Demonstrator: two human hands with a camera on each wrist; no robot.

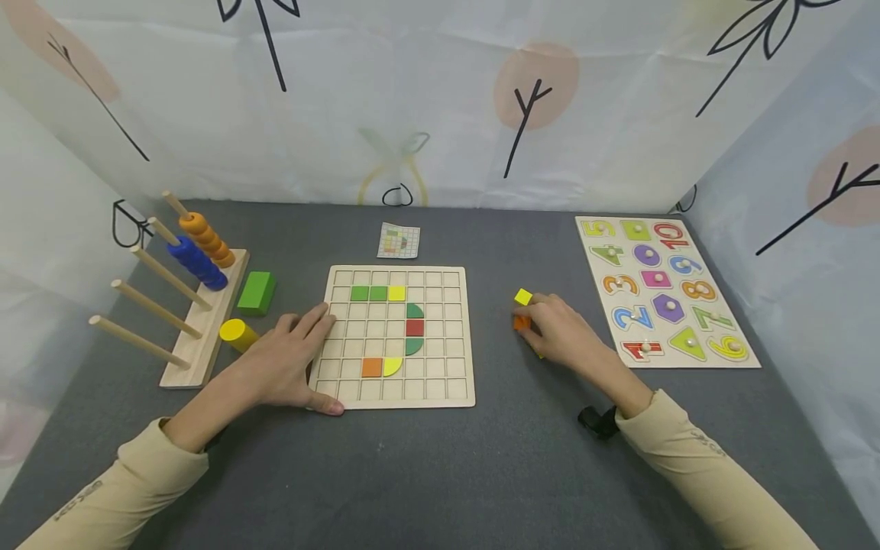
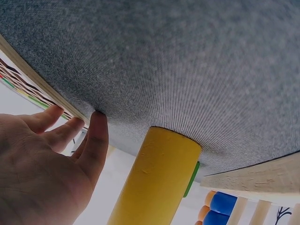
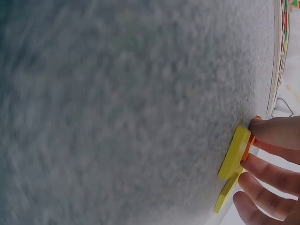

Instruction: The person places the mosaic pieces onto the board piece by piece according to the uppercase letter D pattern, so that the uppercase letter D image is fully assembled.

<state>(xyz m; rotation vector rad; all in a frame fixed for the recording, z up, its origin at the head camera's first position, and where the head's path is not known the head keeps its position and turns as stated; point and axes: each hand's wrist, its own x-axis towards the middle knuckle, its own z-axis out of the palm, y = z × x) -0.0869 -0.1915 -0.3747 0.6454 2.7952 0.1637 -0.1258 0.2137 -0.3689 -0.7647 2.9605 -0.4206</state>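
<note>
Right hand (image 1: pixel 558 328) pinches an orange piece (image 1: pixel 521 323), seemingly the pick-up step, the spread left hand (image 1: pixel 285 368) touching the grid board (image 1: pixel 374 328); next probably calls for lifting it clear.

Print on the small card (image 1: pixel 399 241) too small for me to read from here; sleeve (image 1: pixel 131 489) lettering too blurred; the right hand's fingers (image 1: pixel 538 308) cover part of the orange block (image 1: pixel 520 323), plus most of a yellow piece (image 1: pixel 539 356); left wrist view cuts the grid board (image 2: pixel 28 70) at left, yellow cylinder (image 2: pixel 157 178) at bottom, bead stand (image 2: pixel 267 174) at right; cylinder hides most of the green block (image 2: pixel 191 180); right wrist view, worktop (image 3: pixel 117 112) blurred.
</note>
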